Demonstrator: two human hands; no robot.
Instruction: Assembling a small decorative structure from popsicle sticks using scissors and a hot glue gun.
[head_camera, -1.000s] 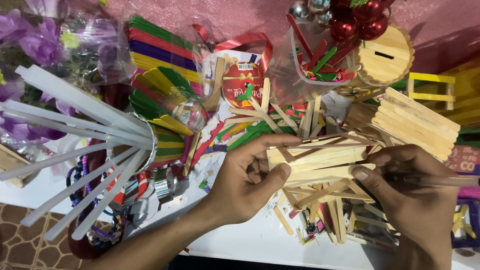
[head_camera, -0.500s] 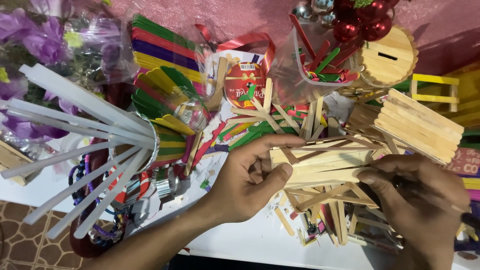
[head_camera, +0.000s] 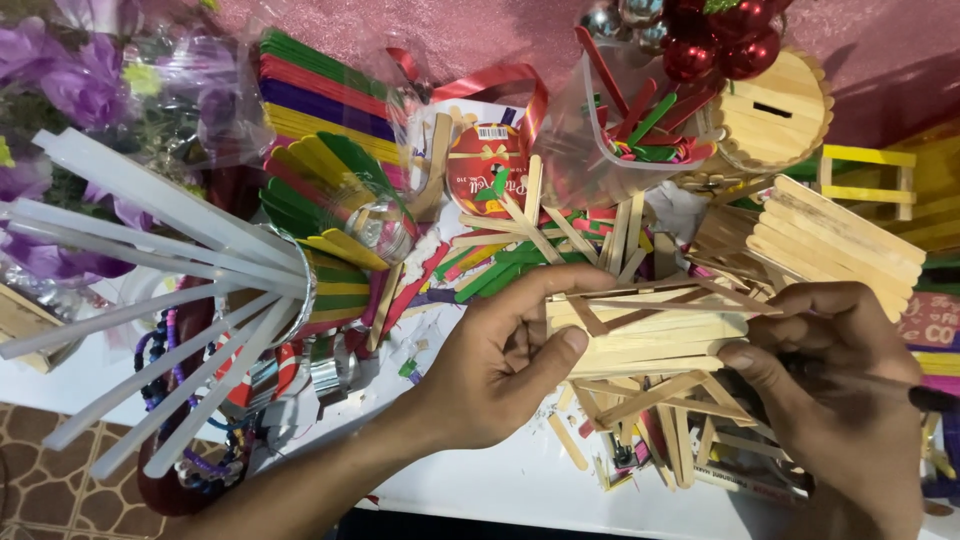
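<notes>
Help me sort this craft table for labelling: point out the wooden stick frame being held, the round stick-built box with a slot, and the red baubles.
wooden stick frame (head_camera: 650, 330), head view, on its flat middle sticks.
round stick-built box (head_camera: 775, 110), head view, on its lid.
red baubles (head_camera: 720, 45), head view, on the cluster's middle.

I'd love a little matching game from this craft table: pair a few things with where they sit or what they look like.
Things:
1. Clear glue sticks
2. Shiny red baubles
3. Pale wooden stick frame
4. Purple fabric flowers

Descriptions:
A. Top left corner
B. Held between the left hand and right hand
C. Fanned out of a cup on the left
D. Top edge, right of middle

Pairs: 1-C, 2-D, 3-B, 4-A
</notes>
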